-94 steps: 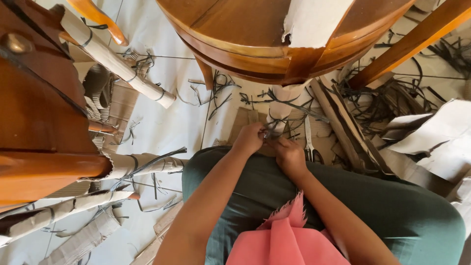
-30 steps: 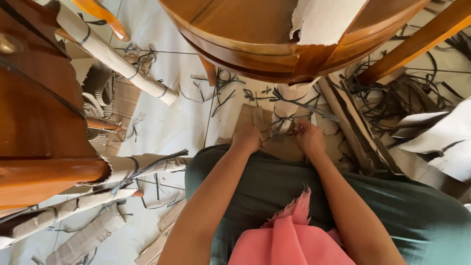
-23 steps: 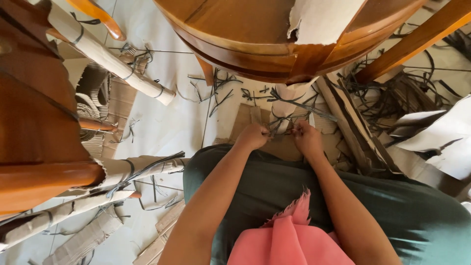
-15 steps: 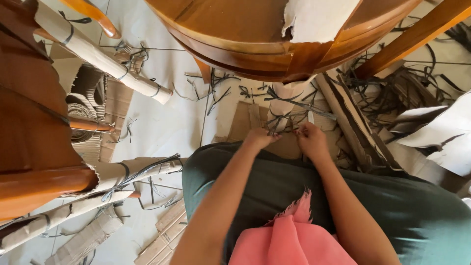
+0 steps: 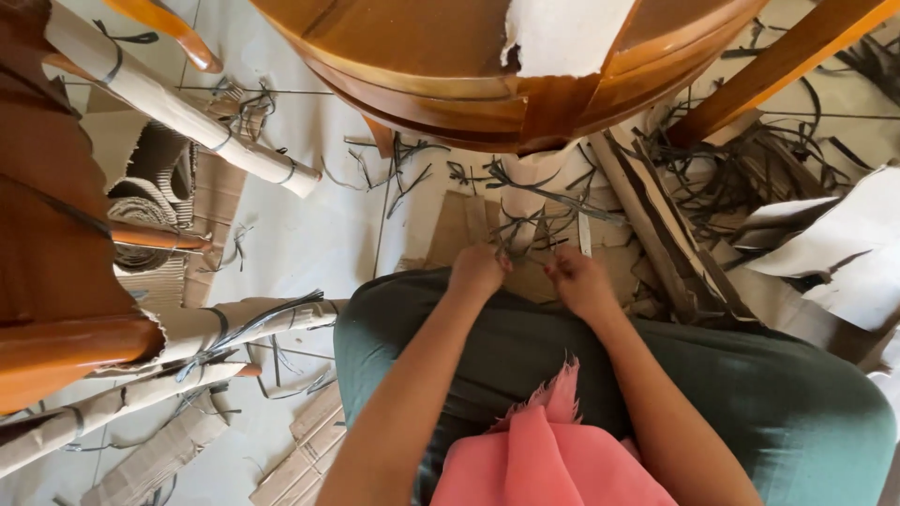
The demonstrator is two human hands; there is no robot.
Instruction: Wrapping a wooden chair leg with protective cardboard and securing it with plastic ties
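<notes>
A: hand state?
B: left hand (image 5: 476, 272) fisted on dark straps (image 5: 525, 225); right hand (image 5: 579, 279) pinched shut on the same tangle
A: strap location?
B: at the paper-wrapped table leg (image 5: 536, 183), just past the knees, above cardboard (image 5: 459, 230) on the floor

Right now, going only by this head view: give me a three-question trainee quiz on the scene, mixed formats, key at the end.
1. True or false: both hands are on the dark straps at the wrapped table leg.
2. What covers that leg? A) brown paper B) bubble wrap C) cloth
3. What lies scattered over the floor?

Key
1. True: left hand and right hand are closed on dark straps around the wrapped table leg.
2. A.
3. Cut strap pieces and cardboard scraps on the floor.
</notes>
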